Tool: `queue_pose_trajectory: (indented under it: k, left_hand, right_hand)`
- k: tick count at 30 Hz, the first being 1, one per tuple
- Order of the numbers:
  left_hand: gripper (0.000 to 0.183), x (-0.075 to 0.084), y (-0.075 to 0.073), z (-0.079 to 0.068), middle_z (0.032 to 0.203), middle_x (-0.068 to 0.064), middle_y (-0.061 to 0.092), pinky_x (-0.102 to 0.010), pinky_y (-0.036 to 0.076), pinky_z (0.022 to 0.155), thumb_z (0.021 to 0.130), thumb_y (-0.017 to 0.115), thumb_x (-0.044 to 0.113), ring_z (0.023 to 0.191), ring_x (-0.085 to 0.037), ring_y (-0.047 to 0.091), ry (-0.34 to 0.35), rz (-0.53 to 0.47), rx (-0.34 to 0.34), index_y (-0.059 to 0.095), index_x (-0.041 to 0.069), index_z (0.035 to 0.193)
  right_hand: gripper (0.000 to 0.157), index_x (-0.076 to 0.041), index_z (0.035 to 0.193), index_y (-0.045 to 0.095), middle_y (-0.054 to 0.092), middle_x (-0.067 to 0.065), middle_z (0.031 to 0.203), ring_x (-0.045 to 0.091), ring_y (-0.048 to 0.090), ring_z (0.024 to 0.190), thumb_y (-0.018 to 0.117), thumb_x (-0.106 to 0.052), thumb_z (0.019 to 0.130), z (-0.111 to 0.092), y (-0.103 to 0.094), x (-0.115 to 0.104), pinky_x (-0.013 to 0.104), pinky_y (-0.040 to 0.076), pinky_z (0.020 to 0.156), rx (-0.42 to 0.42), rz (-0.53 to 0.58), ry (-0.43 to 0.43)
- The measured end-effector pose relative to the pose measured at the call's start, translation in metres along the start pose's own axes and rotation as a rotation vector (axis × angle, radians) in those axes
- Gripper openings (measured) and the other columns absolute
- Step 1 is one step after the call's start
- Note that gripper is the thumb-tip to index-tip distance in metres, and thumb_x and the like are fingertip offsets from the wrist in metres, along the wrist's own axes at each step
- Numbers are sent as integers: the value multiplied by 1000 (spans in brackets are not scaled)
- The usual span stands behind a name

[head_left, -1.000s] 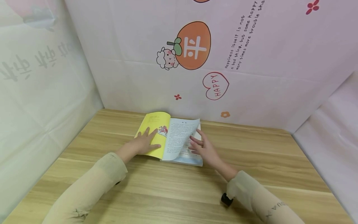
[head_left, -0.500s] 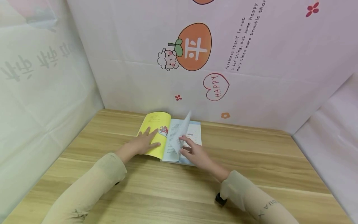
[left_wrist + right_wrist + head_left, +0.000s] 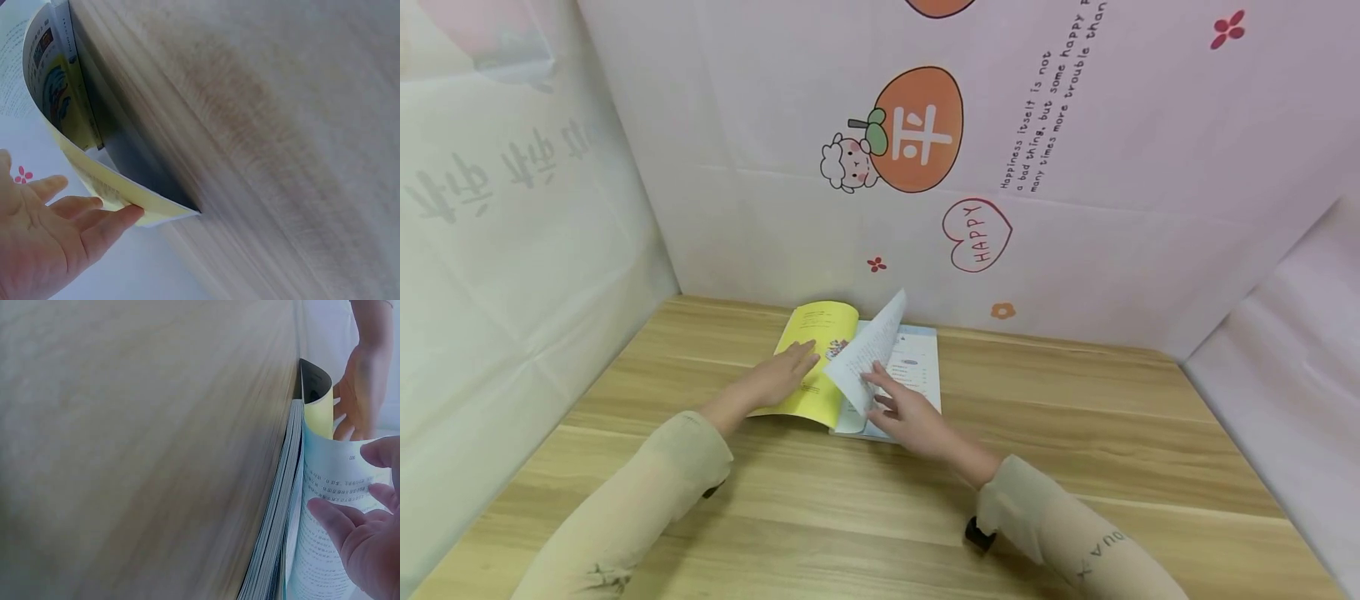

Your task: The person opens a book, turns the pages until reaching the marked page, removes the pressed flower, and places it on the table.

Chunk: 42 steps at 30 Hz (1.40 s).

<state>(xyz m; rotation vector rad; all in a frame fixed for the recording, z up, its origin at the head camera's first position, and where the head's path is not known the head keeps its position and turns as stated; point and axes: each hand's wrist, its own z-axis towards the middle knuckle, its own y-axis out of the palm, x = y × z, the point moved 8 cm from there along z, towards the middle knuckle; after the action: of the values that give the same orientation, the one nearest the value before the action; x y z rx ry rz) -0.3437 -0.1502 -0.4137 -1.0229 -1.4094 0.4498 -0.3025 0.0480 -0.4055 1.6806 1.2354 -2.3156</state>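
A book [image 3: 917, 358] lies spread on the table near the back wall. My left hand [image 3: 778, 377] rests with extended fingers on its yellow left-hand page [image 3: 827, 321]. In the left wrist view, the fingertips touch the curved yellow sheet [image 3: 94, 169], whose edge stands off the table. A printed white page [image 3: 868, 342] stands raised and leans left over the yellow one. Against its underside are the loosely bent fingers of my right hand [image 3: 913, 421]. In the right wrist view, thumb and fingers are spread apart beside this printed page [image 3: 340, 487], not pinching it.
The wood-grain table [image 3: 850, 517] extends in front of the book and to both sides. A printed white cloth wall [image 3: 760, 225] rises right behind the book. Cloth sides [image 3: 527, 275] stand left and right. A dark band [image 3: 979, 533] shows below the right sleeve.
My right hand has moved left, and the white page has swung up and over toward the yellow side. My left hand has shifted slightly left on the yellow page.
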Motion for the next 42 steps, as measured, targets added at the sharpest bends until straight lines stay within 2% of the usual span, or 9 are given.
queue_pose_trajectory:
  k: [7, 11, 19, 25, 29, 32, 35, 38, 42]
  left_hand:
    - [75, -3, -7, -2, 165, -23, 25, -65, 19, 118, 110, 16, 57, 148, -49, 27, -18, -82, 41, 10, 7, 165]
    - [78, -3, -8, -1, 162, -26, 30, -67, 23, 116, 109, 24, 59, 145, -50, 31, -11, -73, 61, 9, 7, 165]
    - [84, 3, -6, 3, 164, -32, 12, -64, 23, 117, 107, 51, 46, 148, -51, 23, 29, 45, 97, 10, -1, 163]
    - [82, 6, -4, 5, 164, -36, 3, -69, 24, 114, 107, 53, 43, 146, -57, 21, 50, 100, 113, 10, 1, 164]
    - [81, 5, -4, 4, 165, -33, -1, -74, 26, 110, 106, 52, 46, 145, -61, 17, 29, 116, 109, 12, 7, 165]
    - [79, 7, -3, 3, 165, -33, -2, -76, 26, 108, 106, 53, 45, 144, -63, 15, 26, 129, 107, 15, 9, 165]
    - [76, 7, -2, 3, 166, -32, -3, -77, 24, 108, 106, 52, 46, 143, -64, 14, 16, 145, 98, 18, 12, 165]
    - [75, 8, -1, 3, 166, -32, -2, -77, 23, 108, 107, 51, 47, 143, -65, 14, 9, 167, 91, 19, 14, 165]
    - [74, 8, 1, 4, 165, -33, -1, -76, 22, 110, 107, 49, 46, 142, -67, 14, 12, 188, 86, 19, 13, 165]
  right_hand:
    - [52, -3, 151, 48, 21, 16, 167, 32, 51, 137, 63, -7, 101, 2, 10, -5, 37, 53, 99, -30, -136, -24]
    - [50, -5, 149, 52, 24, 15, 166, 27, 44, 142, 65, -11, 101, 4, 16, -8, 36, 52, 100, -54, -229, -31]
    - [49, -10, 150, 52, 23, 16, 165, 26, 39, 144, 65, -16, 103, 3, 25, -12, 41, 47, 107, -99, -296, -34]
    - [50, -12, 151, 51, 26, 18, 164, 27, 41, 143, 63, -17, 103, 2, 30, -14, 44, 44, 110, -113, -301, -33]
    - [50, -12, 151, 52, 29, 17, 163, 17, 63, 114, 63, -17, 103, 3, 33, -16, 38, 48, 103, -122, -310, -50]
    - [49, -13, 151, 52, 30, 15, 163, 12, 55, 79, 63, -18, 103, 3, 36, -18, 34, 49, 92, -133, -324, -62]
    - [50, -14, 152, 50, 30, 13, 164, 13, 62, 93, 61, -19, 104, 3, 39, -19, 34, 50, 95, -153, -322, -64]
    - [50, -13, 152, 50, 28, 12, 164, 17, 54, 129, 61, -18, 104, 2, 42, -20, 37, 48, 104, -172, -327, -72]
    - [50, -11, 152, 50, 28, 11, 165, 23, 46, 140, 62, -17, 104, 2, 46, -22, 39, 43, 111, -191, -337, -86]
